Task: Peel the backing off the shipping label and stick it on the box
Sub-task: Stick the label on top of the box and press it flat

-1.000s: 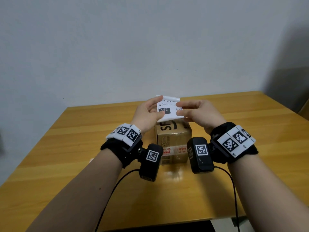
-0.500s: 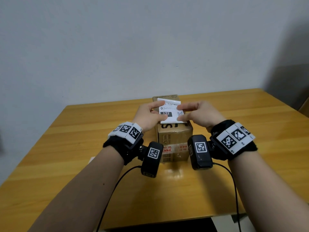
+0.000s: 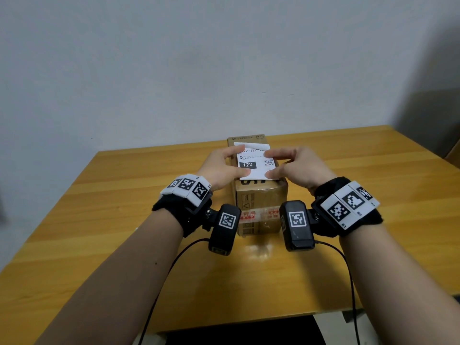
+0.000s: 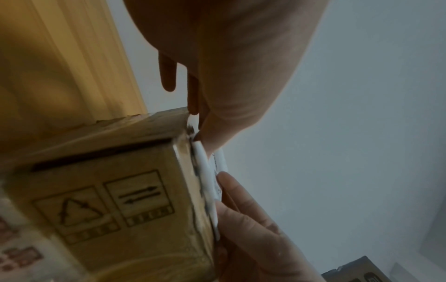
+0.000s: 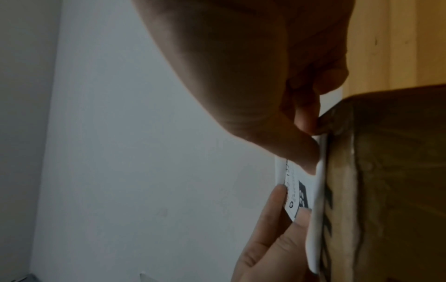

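A brown cardboard box (image 3: 260,207) stands on the wooden table, its taped end toward me. The white shipping label (image 3: 256,164), printed "122", lies face up over the box top with its far end curling upward. My left hand (image 3: 240,161) pinches its left edge between thumb and forefinger. My right hand (image 3: 268,163) pinches the right edge the same way. In the left wrist view the left hand (image 4: 196,122) has its thumb on the label (image 4: 207,171) at the box (image 4: 108,190) corner. The right wrist view shows the right hand (image 5: 311,148) holding the label (image 5: 296,194) against the box (image 5: 391,190).
The yellow wooden table (image 3: 124,195) stands against a plain grey wall (image 3: 224,58). Black cables (image 3: 348,270) run from the wrist cameras over the table's front edge. A brown object (image 3: 455,155) shows past the table's right side.
Both hands have carried the label down and away from me, from above the box's near end to lying over the box top. The grips on the label's edges stayed the same.
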